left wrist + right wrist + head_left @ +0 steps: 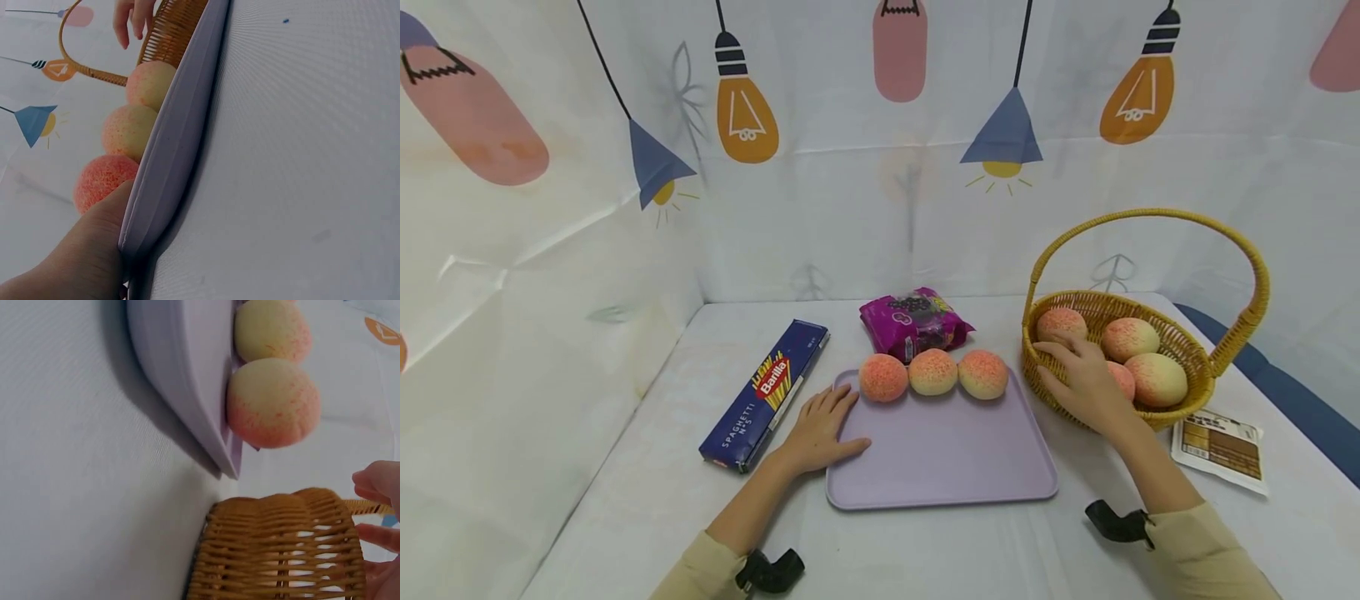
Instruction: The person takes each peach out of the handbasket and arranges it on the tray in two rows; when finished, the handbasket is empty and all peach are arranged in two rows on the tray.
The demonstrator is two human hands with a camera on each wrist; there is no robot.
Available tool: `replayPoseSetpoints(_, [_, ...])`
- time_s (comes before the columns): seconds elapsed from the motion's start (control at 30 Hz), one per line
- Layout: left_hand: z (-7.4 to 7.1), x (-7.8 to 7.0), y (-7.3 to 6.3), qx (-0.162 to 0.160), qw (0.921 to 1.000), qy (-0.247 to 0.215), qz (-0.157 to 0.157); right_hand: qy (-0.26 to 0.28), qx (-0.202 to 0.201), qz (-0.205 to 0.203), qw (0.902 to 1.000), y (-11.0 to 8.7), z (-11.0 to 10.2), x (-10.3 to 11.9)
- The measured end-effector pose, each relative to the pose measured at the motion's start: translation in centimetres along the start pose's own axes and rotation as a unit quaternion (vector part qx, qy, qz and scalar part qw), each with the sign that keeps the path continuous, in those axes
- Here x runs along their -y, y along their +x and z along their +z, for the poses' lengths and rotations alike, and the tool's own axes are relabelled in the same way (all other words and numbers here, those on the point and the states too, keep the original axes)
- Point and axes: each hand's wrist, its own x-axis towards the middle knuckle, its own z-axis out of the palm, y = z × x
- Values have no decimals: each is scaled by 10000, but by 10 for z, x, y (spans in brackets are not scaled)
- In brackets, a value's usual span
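My left hand [820,429] rests on the left edge of the lilac tray [947,458], its thumb stretched over the rim. Three peaches [933,372] stand in a row along the tray's far edge; the left one is reddest, close to my left fingertips. At the right, my right hand [1086,383] reaches over the near-left rim of the wicker basket [1206,387], fingers spread. Several peaches [1159,381] lie inside, one partly hidden by the hand. Its fingertips overlap the back-left peach [1062,322]. In the right wrist view, the fingers [381,536] and thumb are apart above the rim.
A blue spaghetti box [766,396] lies left of the tray. Behind the tray sits a purple packet [917,323]. A flat brown-and-white packet [1220,450] lies by the basket, whose tall handle [1150,214] arches above it. Patterned cloth [850,208] hangs behind the table.
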Motion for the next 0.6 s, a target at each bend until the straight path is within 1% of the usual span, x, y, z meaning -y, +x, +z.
replayPoseSetpoints(0.07, [1, 0, 0, -15, 10000, 10, 8, -62, -1, 43, 10000, -2, -3, -2])
replayPoseSetpoints(0.17, [1, 1, 0, -32, 10000, 12, 16, -272, 168, 339, 9989, -6, -8, -5])
replayPoseSetpoints(0.23, [0, 2, 0, -32, 10000, 23, 13, -386, 334, 655, 9965, -7, -12, -8])
replayPoseSetpoints(0.3, [0, 2, 0, -37, 10000, 3, 19, -493, 556, 1049, 9917, -9, -17, -10])
replayPoseSetpoints(0.4, [0, 1, 0, -38, 10000, -20, 23, -496, 722, 1410, 9861, -11, -23, -14])
replayPoseSetpoints(0.6, [0, 0, 0, -14, 10000, -33, 47, -649, 836, 1603, 9814, -20, -32, -23])
